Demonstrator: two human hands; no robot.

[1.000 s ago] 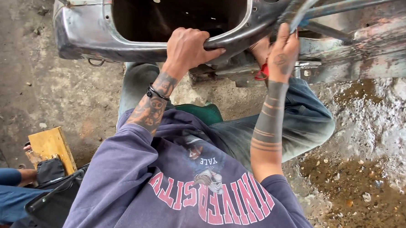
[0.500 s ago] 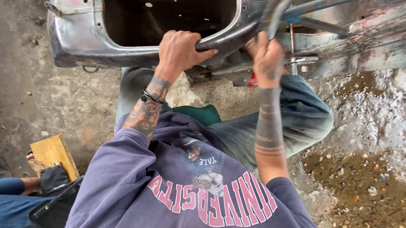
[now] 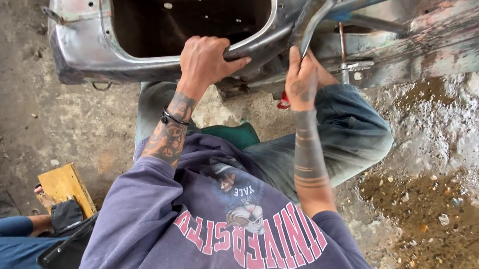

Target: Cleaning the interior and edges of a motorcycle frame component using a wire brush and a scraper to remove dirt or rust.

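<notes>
Gripping the metal car panel (image 3: 145, 66) rim from above, left hand (image 3: 204, 60) wrapped, right hand (image 3: 302, 81) clasping its strut (image 3: 312, 19).

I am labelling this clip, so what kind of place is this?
Probably a rough car body repair yard. Both hands, left hand and right hand, grip a stripped, bare-metal car shell, and the ground is dirty concrete with rusty gravel.

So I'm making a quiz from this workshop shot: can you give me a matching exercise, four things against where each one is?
Things:
1. left hand
2. right hand
3. wooden block
4. red object

Places:
A. lower left, on the ground
B. gripping the curved rim of the metal shell
C. just below the right hand
D. around the bent metal bar

Pairs: 1-B, 2-D, 3-A, 4-C
</notes>
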